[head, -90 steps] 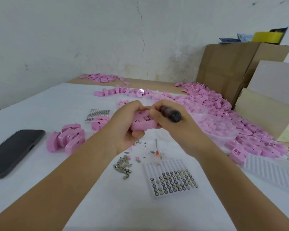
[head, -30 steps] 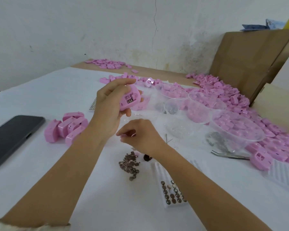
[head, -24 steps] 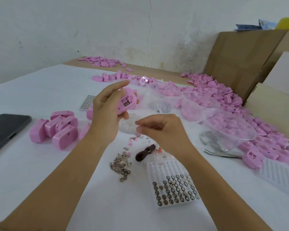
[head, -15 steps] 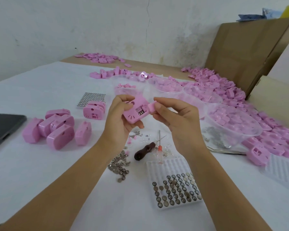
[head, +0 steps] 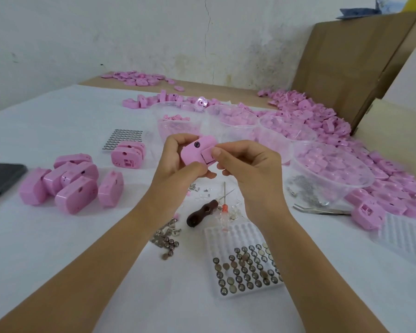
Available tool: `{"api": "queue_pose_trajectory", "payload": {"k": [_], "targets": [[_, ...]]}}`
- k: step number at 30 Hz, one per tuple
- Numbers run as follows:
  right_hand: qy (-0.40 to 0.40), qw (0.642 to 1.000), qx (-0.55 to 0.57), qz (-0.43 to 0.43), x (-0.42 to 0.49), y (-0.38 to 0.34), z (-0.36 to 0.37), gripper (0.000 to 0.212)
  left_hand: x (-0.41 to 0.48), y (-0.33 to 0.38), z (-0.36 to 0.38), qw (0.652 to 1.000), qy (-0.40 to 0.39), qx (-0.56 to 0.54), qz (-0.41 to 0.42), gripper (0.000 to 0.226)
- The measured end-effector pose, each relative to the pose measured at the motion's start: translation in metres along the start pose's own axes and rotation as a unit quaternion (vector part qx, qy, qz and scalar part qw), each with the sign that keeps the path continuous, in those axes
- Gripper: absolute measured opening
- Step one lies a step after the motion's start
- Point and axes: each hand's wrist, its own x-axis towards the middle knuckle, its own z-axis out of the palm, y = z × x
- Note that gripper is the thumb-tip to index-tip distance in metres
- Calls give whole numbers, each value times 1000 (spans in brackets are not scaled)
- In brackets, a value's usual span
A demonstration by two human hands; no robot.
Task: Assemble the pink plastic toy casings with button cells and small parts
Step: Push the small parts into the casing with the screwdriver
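Observation:
My left hand (head: pixel 175 162) grips a pink plastic toy casing (head: pixel 195 151) above the middle of the white table (head: pixel 58 248). My right hand (head: pixel 250 169) pinches a small pink cover piece (head: pixel 207 155) with thumb and forefinger, set against the casing's near side. A white tray of button cells (head: pixel 246 267) lies below my hands. Loose button cells and metal contacts (head: pixel 166 241) lie left of the tray. A dark-handled screwdriver (head: pixel 202 212) rests on the table between them.
Several finished pink casings (head: pixel 65 183) lie at the left, a dark phone (head: pixel 0 176) at the left edge. Clear bowls of pink parts (head: pixel 329 169) and a heap of loose casings (head: pixel 322 121) fill the right. Tweezers (head: pixel 320 210), a second cell tray (head: pixel 125 138) and cardboard boxes (head: pixel 351 58) stand around.
My right hand set down the screwdriver, picked up a small pink cover piece and brought it onto the casing. My left hand turned the casing over; its battery compartment no longer shows.

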Motion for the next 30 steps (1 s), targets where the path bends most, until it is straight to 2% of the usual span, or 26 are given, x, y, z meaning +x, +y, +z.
{"api": "queue_pose_trajectory", "payload": {"k": [6, 10, 14, 19, 24, 27, 29, 30], "targets": [[-2, 999, -29, -21, 1, 4, -1, 17, 0, 0, -1, 1000, -5, -15, -11, 32], [10, 997, -68, -38, 0, 7, -1, 23, -1, 0, 0, 1000, -11, 15, -10, 31], [-25, 1000, 1, 2, 3, 3, -6, 22, 1, 2, -2, 1000, 9, 10, -22, 33], [-43, 999, -19, 6, 4, 1, -8, 29, 1, 5, -6, 1000, -2, 15, -21, 32], [-55, 998, -29, 11, 4, 5, -7, 20, 2, 7, -5, 999, 15, 35, -18, 34], [-27, 999, -42, 5, 5, 8, -7, 14, 1, 7, -5, 999, 23, 44, -14, 32], [8, 992, -123, -7, 6, 11, -10, 16, 2, 7, -4, 997, 49, 55, -6, 32], [7, 976, -218, -13, 7, 15, -12, 17, 3, 7, -4, 996, 67, 57, 1, 32]]}}
